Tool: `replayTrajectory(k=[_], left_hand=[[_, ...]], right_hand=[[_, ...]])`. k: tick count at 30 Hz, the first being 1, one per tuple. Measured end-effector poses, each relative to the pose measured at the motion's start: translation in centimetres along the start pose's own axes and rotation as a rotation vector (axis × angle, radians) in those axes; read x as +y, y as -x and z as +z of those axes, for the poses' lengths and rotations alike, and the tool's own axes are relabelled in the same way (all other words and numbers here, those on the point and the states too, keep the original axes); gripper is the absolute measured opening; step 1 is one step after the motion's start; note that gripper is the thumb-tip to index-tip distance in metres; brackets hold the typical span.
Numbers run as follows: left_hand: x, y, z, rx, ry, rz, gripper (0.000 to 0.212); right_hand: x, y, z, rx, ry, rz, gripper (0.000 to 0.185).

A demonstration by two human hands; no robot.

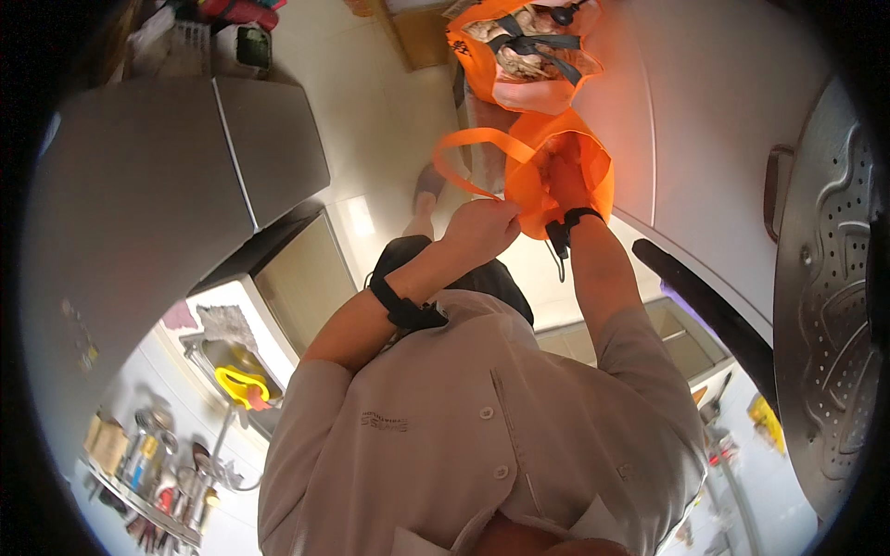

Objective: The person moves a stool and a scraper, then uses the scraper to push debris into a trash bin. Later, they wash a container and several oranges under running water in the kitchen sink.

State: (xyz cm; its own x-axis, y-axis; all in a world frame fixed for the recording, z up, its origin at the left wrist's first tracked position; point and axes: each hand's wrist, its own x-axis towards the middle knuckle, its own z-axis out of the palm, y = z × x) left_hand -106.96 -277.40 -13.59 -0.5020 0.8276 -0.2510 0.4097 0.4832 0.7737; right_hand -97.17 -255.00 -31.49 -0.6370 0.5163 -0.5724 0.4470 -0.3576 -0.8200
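Note:
My left hand (483,226) is closed on the edge of an orange fabric bag (523,198), near the foot of its looped handle (480,135). My right hand (569,186) reaches down inside the bag's open mouth. Its fingers are hidden there, so whether they hold anything cannot be seen. Just beyond stands a second orange bag (476,66). Pale, wrinkled contents (518,66) show in its mouth beneath a knotted dark grey strap (532,45). Black straps with small devices circle both my wrists.
At right are a pale cabinet-like surface (709,139) and a perforated metal steamer plate (827,313). Grey panels (139,174) stand at left. Lower left, a sink holds a yellow item (240,386), near a utensil rack (146,500). One shod foot (430,179) rests on the tiled floor (375,125).

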Motion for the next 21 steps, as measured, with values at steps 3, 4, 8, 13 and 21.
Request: replayTrajectory(k=[3,4,8,13,21], left_hand=[[-1.5,0.8,1.6,0.036,0.062,-0.025,0.019],[-0.6,0.6,0.7,0.041,0.054,-0.053,0.018],[-0.1,-0.6,-0.2,-0.048,0.232,-0.185,0.045],[2.8,-0.8,-2.1,-0.005,0.482,-0.113,0.084],[4.7,0.2,-1.8,0.073,0.236,-0.049,0.080]], right_hand=[[-1.3,0.4,-0.3,-0.069,0.051,0.008,0.037],[-2.5,0.4,-0.6,-0.106,0.077,0.012,0.039],[-7.7,4.3,-1.9,-0.286,0.167,0.034,0.051],[-13.1,10.9,-0.6,-0.474,-0.079,-0.176,0.062],[-12.4,12.2,1.2,-0.831,-0.224,-0.074,0.072]])
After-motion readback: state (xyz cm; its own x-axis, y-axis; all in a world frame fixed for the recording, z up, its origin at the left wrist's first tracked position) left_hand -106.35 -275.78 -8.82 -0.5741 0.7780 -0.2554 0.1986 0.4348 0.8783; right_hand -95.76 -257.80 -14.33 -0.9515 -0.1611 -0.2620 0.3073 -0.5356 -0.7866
